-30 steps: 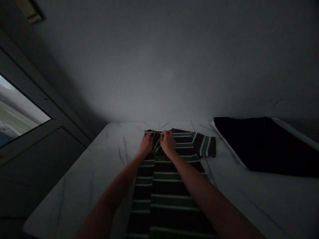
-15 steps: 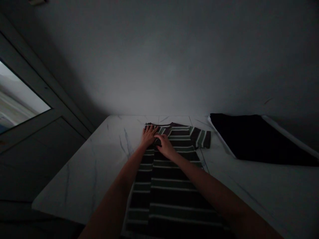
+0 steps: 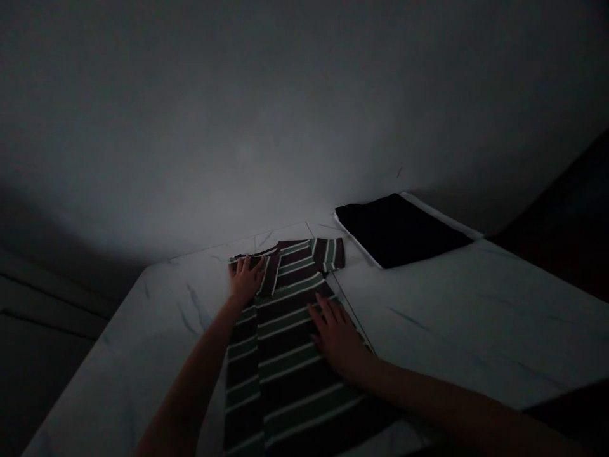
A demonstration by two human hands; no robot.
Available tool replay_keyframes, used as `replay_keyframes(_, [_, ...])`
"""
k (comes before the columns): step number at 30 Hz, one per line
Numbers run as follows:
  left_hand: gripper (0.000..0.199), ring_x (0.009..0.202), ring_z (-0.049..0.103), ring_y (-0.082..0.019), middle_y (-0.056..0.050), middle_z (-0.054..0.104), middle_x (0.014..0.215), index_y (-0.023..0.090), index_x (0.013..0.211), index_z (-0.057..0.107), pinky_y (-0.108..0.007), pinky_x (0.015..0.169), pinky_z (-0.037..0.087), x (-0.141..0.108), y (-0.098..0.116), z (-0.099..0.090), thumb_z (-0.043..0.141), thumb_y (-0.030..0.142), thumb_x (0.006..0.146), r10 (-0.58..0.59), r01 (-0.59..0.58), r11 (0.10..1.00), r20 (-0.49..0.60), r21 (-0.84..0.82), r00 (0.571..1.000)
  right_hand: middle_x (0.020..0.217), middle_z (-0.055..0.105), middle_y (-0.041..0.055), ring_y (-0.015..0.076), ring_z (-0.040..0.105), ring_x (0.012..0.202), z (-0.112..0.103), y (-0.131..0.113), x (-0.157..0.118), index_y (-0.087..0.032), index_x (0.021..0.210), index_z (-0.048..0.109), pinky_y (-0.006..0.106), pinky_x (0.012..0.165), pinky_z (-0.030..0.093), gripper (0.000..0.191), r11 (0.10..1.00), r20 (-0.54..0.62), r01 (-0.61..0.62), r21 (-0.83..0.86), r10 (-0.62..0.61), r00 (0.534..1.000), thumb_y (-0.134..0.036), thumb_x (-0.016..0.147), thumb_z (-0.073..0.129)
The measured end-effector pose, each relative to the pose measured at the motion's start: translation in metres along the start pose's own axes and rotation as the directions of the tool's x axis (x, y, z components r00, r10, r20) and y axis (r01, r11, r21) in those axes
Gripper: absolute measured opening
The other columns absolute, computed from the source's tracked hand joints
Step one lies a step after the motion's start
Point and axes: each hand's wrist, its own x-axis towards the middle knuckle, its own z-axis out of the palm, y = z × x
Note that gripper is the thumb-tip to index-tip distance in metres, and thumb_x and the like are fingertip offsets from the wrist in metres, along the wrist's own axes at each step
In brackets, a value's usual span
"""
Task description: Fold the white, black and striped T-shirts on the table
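A dark short-sleeved T-shirt (image 3: 290, 355) with green and white stripes lies on the marbled white table (image 3: 457, 317). Its left side is folded inward in a long strip, with that sleeve laid over the chest. On the folded shoulder, near the collar, rests my left hand (image 3: 245, 279), fingers spread and flat. My right hand (image 3: 339, 336) lies on the right side of the shirt's body, its fingers stretched out and apart. The right sleeve (image 3: 328, 252) sticks out flat on the table. My right forearm hides part of the lower shirt.
A folded black cloth (image 3: 404, 231) with white edges lies at the back right of the table, close to the grey wall (image 3: 266, 127). Dark panels stand beyond the table's left edge. The room is dim.
My right hand has left the folded sleeve and come down the shirt to its right side, its fingers opening out. My left hand stays at the shoulder. The view has turned right.
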Motion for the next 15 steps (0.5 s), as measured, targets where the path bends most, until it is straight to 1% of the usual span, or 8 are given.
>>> replay_keyframes(2, [0.04, 0.134, 0.043, -0.034, -0.011, 0.05, 0.146, 0.032, 0.131, 0.062, -0.058, 0.113, 0.026, 0.007, 0.019, -0.012, 0.043, 0.031, 0.096, 0.039, -0.038, 0.999, -0.021, 0.025, 0.999, 0.155, 0.036, 0.0165, 0.0338, 0.036, 0.14, 0.002, 0.014, -0.043, -0.02, 0.145, 0.045, 0.051, 0.108, 0.037, 0.057, 1.0, -0.082, -0.007, -0.027, 0.004, 0.997, -0.031, 0.091, 0.059])
replay_keyframes(3, [0.037, 0.129, 0.048, -0.032, -0.012, 0.056, 0.14, 0.028, 0.124, 0.067, -0.053, 0.11, 0.032, 0.011, 0.034, -0.019, 0.043, 0.027, 0.095, 0.058, -0.057, 0.998, -0.019, 0.019, 0.998, 0.155, 0.036, 0.0147, 0.0323, 0.036, 0.14, 0.002, 0.019, -0.061, -0.022, 0.145, 0.044, 0.05, 0.108, 0.039, 0.055, 0.999, -0.13, -0.014, -0.033, 0.009, 0.991, -0.031, 0.092, 0.056])
replay_keyframes(4, [0.035, 0.123, 0.052, -0.031, -0.012, 0.06, 0.133, 0.025, 0.116, 0.07, -0.049, 0.106, 0.037, 0.017, 0.052, -0.026, 0.042, 0.025, 0.095, 0.078, -0.078, 0.997, -0.009, -0.001, 0.997, 0.154, 0.039, 0.0135, 0.0309, 0.038, 0.139, 0.001, 0.022, -0.076, -0.023, 0.145, 0.044, 0.048, 0.106, 0.041, 0.053, 0.999, -0.182, -0.028, -0.037, 0.021, 0.983, -0.031, 0.094, 0.052])
replay_keyframes(6, [0.033, 0.115, 0.057, -0.028, -0.013, 0.065, 0.121, 0.02, 0.107, 0.071, -0.042, 0.098, 0.044, 0.028, 0.099, -0.039, 0.04, 0.025, 0.096, 0.114, -0.112, 0.99, 0.018, -0.085, 0.993, 0.145, 0.049, 0.0138, 0.0285, 0.05, 0.129, -0.005, 0.025, -0.097, -0.022, 0.143, 0.045, 0.045, 0.098, 0.048, 0.046, 0.996, -0.275, -0.085, -0.034, 0.072, 0.959, -0.031, 0.098, 0.043])
replay_keyframes(9, [0.034, 0.112, 0.059, -0.029, -0.014, 0.066, 0.116, 0.018, 0.108, 0.068, -0.04, 0.091, 0.048, 0.045, 0.18, -0.052, 0.042, 0.036, 0.097, 0.132, -0.118, 0.965, 0.044, -0.236, 0.99, 0.112, 0.067, 0.0146, 0.0253, 0.066, 0.096, -0.015, 0.024, -0.106, -0.018, 0.133, 0.052, 0.039, 0.077, 0.056, 0.042, 0.988, -0.351, -0.154, -0.006, 0.142, 0.925, -0.037, 0.102, 0.031])
replay_keyframes(11, [0.041, 0.114, 0.058, -0.032, -0.017, 0.064, 0.118, 0.017, 0.115, 0.065, -0.041, 0.088, 0.05, 0.055, 0.229, -0.054, 0.046, 0.046, 0.095, 0.111, -0.092, 0.956, 0.053, -0.278, 0.992, 0.091, 0.069, 0.0114, 0.0228, 0.066, 0.076, -0.021, 0.023, -0.106, -0.017, 0.125, 0.055, 0.036, 0.066, 0.056, 0.042, 0.987, -0.37, -0.159, 0.023, 0.156, 0.916, -0.042, 0.103, 0.029])
replay_keyframes(13, [0.047, 0.116, 0.056, -0.035, -0.02, 0.061, 0.124, 0.017, 0.122, 0.061, -0.045, 0.086, 0.051, 0.063, 0.267, -0.051, 0.052, 0.05, 0.09, 0.049, -0.019, 0.961, 0.1, -0.276, 0.994, 0.082, 0.07, 0.009, 0.0216, 0.065, 0.068, -0.023, 0.024, -0.105, -0.017, 0.121, 0.056, 0.034, 0.06, 0.054, 0.042, 0.991, -0.391, -0.128, 0.044, 0.135, 0.91, -0.044, 0.103, 0.03])
replay_keyframes(15, [0.047, 0.117, 0.054, -0.039, -0.021, 0.058, 0.129, 0.017, 0.126, 0.059, -0.05, 0.084, 0.05, 0.07, 0.292, -0.046, 0.057, 0.044, 0.088, -0.039, 0.081, 0.962, 0.163, -0.26, 0.986, 0.083, 0.071, 0.0087, 0.0216, 0.067, 0.067, -0.023, 0.027, -0.106, -0.018, 0.123, 0.055, 0.033, 0.058, 0.054, 0.039, 0.995, -0.407, -0.081, 0.061, 0.099, 0.908, -0.042, 0.103, 0.033])
